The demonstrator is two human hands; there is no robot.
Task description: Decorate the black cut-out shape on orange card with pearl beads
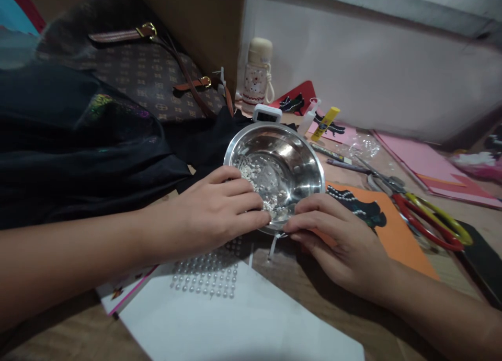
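A shiny metal bowl [309, 162] stands in the middle, with small pearly white and silvery beads [253, 175] scattered over its bottom. My left hand [219, 204] lies across the near left rim, its fingers bent over the edge and its thumb hidden. At the near right rim, my right hand [337, 240] is closed, fingertips and thumb pressed together against the bowl's edge. Just below the rim, between both hands, a thin white strip [273, 244] shows; whether a finger touches it I cannot tell. Under my left forearm lies a sheet of stick-on pearls [206, 274] on white paper [235, 322].
Orange card [403, 240] with a black pearl-trimmed cutout [363, 209] lies right of the bowl, beside red-and-yellow-handled scissors [427, 222]. Behind stand a bottle [257, 73] and a yellow glue stick [325, 123]. Dark cloth [86, 151] and a patterned bag [137, 83] fill the left.
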